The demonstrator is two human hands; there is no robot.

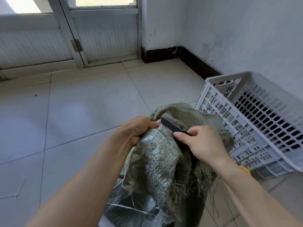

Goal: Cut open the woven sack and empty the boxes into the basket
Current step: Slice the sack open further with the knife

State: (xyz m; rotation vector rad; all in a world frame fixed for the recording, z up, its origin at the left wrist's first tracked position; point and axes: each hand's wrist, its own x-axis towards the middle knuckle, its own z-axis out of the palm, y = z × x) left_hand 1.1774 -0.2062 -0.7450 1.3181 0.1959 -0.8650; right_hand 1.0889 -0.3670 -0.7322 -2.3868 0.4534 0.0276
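We grip the gathered top of the sack (157,163) with our left hand (137,130), fingers closed around a bunch of the grey-green woven fabric. Our right hand (201,141) is closed around the handle of a knife (172,126), thumb laid along it. The dark blade points to the far left and lies against the fabric just beside the left fingertips. The sack stands on the tiled floor (78,112) between our forearms, near the bottom centre of the view. Its upper fabric is folded over, and frayed threads hang from its right side.

The basket (255,118) stands to the right of the sack, touching or just beside it; we cannot tell which. It is grey plastic with slotted walls and sits close to the right wall (246,33). No boxes are visible. A small yellow object (245,169) shows at the near corner of the basket, beside our right forearm.
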